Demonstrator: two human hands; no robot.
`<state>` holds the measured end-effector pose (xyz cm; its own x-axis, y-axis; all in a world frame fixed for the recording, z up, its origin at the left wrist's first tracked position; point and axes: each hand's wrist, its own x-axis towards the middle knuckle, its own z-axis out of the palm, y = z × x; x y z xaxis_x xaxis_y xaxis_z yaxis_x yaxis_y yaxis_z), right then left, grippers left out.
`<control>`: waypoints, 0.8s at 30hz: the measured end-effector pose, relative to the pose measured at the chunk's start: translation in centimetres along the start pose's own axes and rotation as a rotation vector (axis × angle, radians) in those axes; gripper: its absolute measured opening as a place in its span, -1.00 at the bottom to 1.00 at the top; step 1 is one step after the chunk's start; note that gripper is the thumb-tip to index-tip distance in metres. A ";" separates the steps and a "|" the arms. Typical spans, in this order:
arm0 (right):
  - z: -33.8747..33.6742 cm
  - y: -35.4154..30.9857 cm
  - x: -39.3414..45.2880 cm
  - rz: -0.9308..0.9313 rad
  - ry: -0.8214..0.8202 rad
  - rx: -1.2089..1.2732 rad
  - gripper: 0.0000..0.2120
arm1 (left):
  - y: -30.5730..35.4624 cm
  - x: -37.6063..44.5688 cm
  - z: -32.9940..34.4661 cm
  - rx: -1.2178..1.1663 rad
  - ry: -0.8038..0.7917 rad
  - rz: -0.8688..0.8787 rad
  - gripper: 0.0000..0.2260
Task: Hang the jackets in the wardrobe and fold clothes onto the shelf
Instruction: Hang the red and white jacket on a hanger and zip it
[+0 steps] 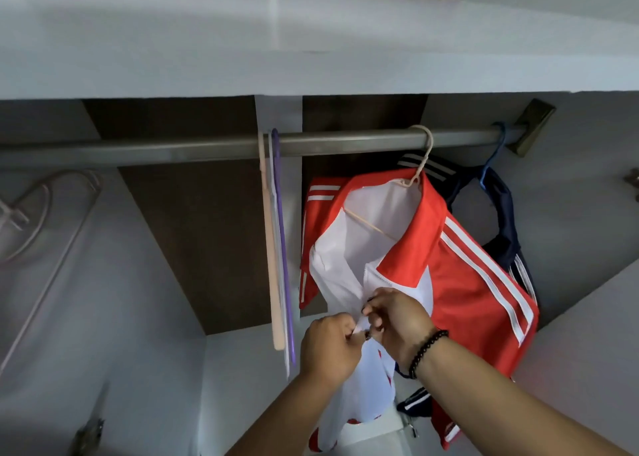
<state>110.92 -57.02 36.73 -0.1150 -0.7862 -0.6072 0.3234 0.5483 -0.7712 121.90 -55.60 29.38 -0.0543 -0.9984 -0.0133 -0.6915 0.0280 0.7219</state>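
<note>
A red and white jacket (460, 282) with white shoulder stripes hangs on a beige hanger (420, 165) from the wardrobe rail (207, 146). My left hand (328, 346) pinches the white front of the jacket near the zip. My right hand (397, 320), with a black bead bracelet on the wrist, pinches the other front edge at the zip just beside it. Behind the red jacket a navy jacket (508, 237) with white stripes hangs on a blue hanger (492, 158).
Several empty hangers, beige and purple (276, 241), hang edge-on from the rail left of the jacket. A pale hanger (45, 213) lies at the far left. A white shelf (242, 40) runs above the rail. The wardrobe's grey side wall (581, 317) stands at right.
</note>
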 end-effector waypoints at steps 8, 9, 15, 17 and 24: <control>0.2 -3.9 0.6 -0.097 0.003 0.108 -0.76 | -3.6 -1.2 0.7 0.087 -0.204 -0.321 -0.76; 0.4 -3.9 0.5 -0.095 -0.007 0.072 -0.76 | -3.8 -1.2 0.7 0.081 -0.206 -0.333 -0.79; 0.8 -2.5 -0.1 -0.129 -0.113 -0.094 -0.76 | -2.9 0.1 0.2 0.040 -0.196 -0.292 -0.89; 0.4 -2.2 -0.4 -0.130 -0.136 -0.264 -0.83 | -2.2 0.7 0.1 -0.021 -0.139 -0.257 -0.94; -4.6 -7.0 0.0 -0.759 0.376 -0.633 -0.79 | 1.6 2.5 -1.0 -0.359 -0.057 -0.231 -0.84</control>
<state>104.28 -59.59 41.25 -0.4003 -0.9057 0.1393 -0.4917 0.0840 -0.8667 121.39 -58.12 31.16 0.0261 -0.9719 -0.2340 -0.3963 -0.2249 0.8901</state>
